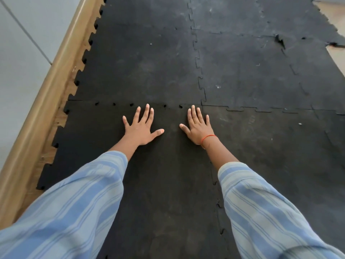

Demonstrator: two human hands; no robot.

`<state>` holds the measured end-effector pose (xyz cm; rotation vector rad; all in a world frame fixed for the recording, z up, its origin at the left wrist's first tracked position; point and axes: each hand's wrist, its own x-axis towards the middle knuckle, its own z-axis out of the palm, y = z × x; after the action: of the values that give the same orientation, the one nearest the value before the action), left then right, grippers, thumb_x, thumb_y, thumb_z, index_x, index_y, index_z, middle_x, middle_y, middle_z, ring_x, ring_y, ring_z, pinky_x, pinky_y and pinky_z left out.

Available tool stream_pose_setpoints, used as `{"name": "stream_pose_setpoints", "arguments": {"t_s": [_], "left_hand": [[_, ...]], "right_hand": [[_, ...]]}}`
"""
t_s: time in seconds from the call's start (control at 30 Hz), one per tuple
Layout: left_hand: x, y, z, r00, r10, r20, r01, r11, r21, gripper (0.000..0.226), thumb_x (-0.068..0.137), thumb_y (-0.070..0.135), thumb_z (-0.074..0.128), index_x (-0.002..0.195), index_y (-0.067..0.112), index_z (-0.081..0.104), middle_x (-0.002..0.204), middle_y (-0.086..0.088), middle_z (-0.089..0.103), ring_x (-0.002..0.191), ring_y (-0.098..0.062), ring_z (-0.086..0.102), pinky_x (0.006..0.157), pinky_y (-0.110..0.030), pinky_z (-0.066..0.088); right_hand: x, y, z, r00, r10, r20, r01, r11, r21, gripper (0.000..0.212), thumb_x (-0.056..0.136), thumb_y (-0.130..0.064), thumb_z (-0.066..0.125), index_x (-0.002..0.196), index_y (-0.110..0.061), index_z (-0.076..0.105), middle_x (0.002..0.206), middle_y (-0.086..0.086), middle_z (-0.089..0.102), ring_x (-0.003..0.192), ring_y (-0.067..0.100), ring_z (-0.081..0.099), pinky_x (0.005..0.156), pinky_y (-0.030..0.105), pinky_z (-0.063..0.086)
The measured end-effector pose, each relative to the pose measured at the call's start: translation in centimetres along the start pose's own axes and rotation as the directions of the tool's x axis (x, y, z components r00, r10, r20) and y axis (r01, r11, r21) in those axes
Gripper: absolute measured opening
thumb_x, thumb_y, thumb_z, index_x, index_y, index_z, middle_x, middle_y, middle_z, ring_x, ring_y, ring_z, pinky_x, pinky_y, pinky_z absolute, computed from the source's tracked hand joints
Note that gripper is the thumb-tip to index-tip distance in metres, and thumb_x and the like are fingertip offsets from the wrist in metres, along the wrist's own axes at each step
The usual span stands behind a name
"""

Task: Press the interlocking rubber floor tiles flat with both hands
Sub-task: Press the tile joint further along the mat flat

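Head view, read left to right. A pale grey wall (16,58) and a tan wooden skirting (37,109) run diagonally along the left edge, the wall cut off by the frame. Just beside the skirting a narrow strip of wood floor (61,113) shows through the toothed left border of the black rubber floor tiles (141,64). The tiles lie flat on the floor and fill most of the view; their run extends lengthwise away from the camera, with its far end cut off at the top of the frame.

The left hand (141,128) lies palm down, flat and spread, gripping nothing, on the near-left tile, its fingertips just short of the horizontal seam (147,104). Small gaps at the seam's interlocking tabs show where the joint is not fully closed. The right hand (198,127), also flat, spread and gripping nothing, rests on the same tile near the corner where four tiles meet. A thin red thread (208,138) circles the right wrist. Both forearms wear blue-striped sleeves (74,202), which hide the tile surface beneath them and are cut off at the lower frame edge.

At upper right a torn, lifted tile edge (280,41) appears; its detail is hard to make out. Beyond it, bare floor shows at the right border.
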<state>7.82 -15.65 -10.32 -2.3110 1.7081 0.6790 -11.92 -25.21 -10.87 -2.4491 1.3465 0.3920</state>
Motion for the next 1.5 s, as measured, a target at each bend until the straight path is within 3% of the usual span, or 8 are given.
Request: {"name": "stream_pose_setpoints", "arguments": {"t_s": [0.1, 0.27, 0.53, 0.63, 0.77, 0.93, 1.3, 1.5], "left_hand": [[0.5, 0.8, -0.3, 1.000, -0.009, 0.012, 0.009, 1.000, -0.017, 0.082, 0.090, 0.071, 0.017, 0.150, 0.028, -0.020, 0.154, 0.012, -0.033, 0.144, -0.024, -0.026, 0.105, -0.075, 0.000], [1.2, 0.9, -0.6, 0.998, -0.024, 0.060, 0.024, 1.000, 0.004, 0.080, 0.090, 0.071, 0.015, 0.149, 0.029, -0.020, 0.153, 0.014, -0.034, 0.143, -0.025, -0.028, 0.101, -0.078, -0.001], [1.4, 1.0, -1.1, 0.992, -0.028, 0.121, 0.029, 1.000, -0.008, 0.079, 0.091, 0.070, 0.016, 0.148, 0.030, -0.023, 0.152, 0.013, -0.036, 0.141, -0.025, -0.031, 0.102, -0.077, -0.002], [0.7, 0.4, -0.9, 0.998, 0.006, 0.059, -0.006, 1.000, -0.016, 0.077, 0.094, 0.066, 0.016, 0.150, 0.027, -0.019, 0.155, 0.010, -0.031, 0.144, -0.021, -0.025, 0.107, -0.071, -0.003], [-0.6, -3.5, 0.3, 0.997, -0.050, -0.063, 0.048, 0.999, -0.024, 0.090, 0.091, 0.070, 0.016, 0.152, 0.012, -0.015, 0.159, -0.004, -0.024, 0.147, -0.019, -0.016, 0.118, -0.049, -0.001], [-1.7, -10.0, -0.2, 0.971, -0.240, -0.023, 0.238, 0.969, -0.067, 0.107, 0.079, 0.083, 0.018, 0.150, 0.011, -0.018, 0.158, -0.004, -0.026, 0.146, -0.020, -0.018, 0.118, -0.048, -0.002], [-0.1, -11.4, -1.9, 0.975, -0.209, 0.077, 0.214, 0.975, -0.062, 0.110, 0.079, 0.083, 0.023, 0.148, 0.013, -0.024, 0.154, -0.004, -0.034, 0.145, -0.023, -0.023, 0.117, -0.051, -0.005], [-0.9, -10.7, -0.9, 0.970, -0.243, 0.029, 0.245, 0.966, -0.081, 0.098, 0.083, 0.080, 0.017, 0.150, 0.018, -0.022, 0.156, -0.006, -0.031, 0.146, -0.025, -0.020, 0.116, -0.055, -0.003]], "right_hand": [[0.8, -0.5, 1.0, 0.993, -0.067, -0.100, 0.064, 0.997, -0.037, 0.063, 0.100, -0.047, 0.012, 0.151, -0.017, -0.009, 0.160, -0.002, -0.016, 0.147, 0.015, -0.016, 0.119, 0.043, -0.009], [2.3, -1.5, 1.4, 0.989, 0.009, -0.148, -0.006, 1.000, 0.019, 0.060, 0.100, -0.045, 0.011, 0.151, -0.017, -0.007, 0.161, -0.003, -0.012, 0.147, 0.012, -0.014, 0.119, 0.040, -0.011], [2.6, -2.1, -0.1, 0.999, 0.041, -0.012, -0.041, 0.999, 0.015, 0.061, 0.100, -0.045, 0.010, 0.150, -0.017, -0.012, 0.159, -0.004, -0.019, 0.147, 0.013, -0.018, 0.120, 0.042, -0.009], [2.8, -2.7, -0.7, 0.998, 0.062, 0.030, -0.063, 0.997, 0.035, 0.061, 0.101, -0.040, 0.013, 0.150, -0.014, -0.011, 0.159, 0.000, -0.019, 0.147, 0.016, -0.017, 0.120, 0.045, -0.006], [2.6, -4.6, -0.8, 1.000, 0.016, 0.017, -0.016, 1.000, 0.019, 0.059, 0.102, -0.035, 0.017, 0.151, -0.011, -0.006, 0.161, 0.004, -0.015, 0.148, 0.020, -0.012, 0.121, 0.046, -0.001], [2.2, -10.4, 0.9, 0.981, -0.196, 0.018, 0.196, 0.981, -0.001, 0.061, 0.100, -0.043, 0.016, 0.151, -0.018, -0.005, 0.161, -0.001, -0.014, 0.148, 0.018, -0.015, 0.119, 0.048, -0.005], [5.3, -12.0, -1.4, 0.975, -0.102, 0.197, 0.101, 0.995, 0.017, 0.067, 0.099, -0.049, 0.019, 0.149, -0.021, -0.016, 0.158, -0.005, -0.025, 0.146, 0.017, -0.022, 0.119, 0.049, -0.009], [2.6, -8.8, 0.1, 0.999, -0.010, 0.051, 0.006, 0.997, 0.079, 0.083, 0.091, -0.067, 0.020, 0.150, -0.020, -0.013, 0.159, -0.006, -0.022, 0.146, 0.015, -0.020, 0.120, 0.044, -0.010]]}}
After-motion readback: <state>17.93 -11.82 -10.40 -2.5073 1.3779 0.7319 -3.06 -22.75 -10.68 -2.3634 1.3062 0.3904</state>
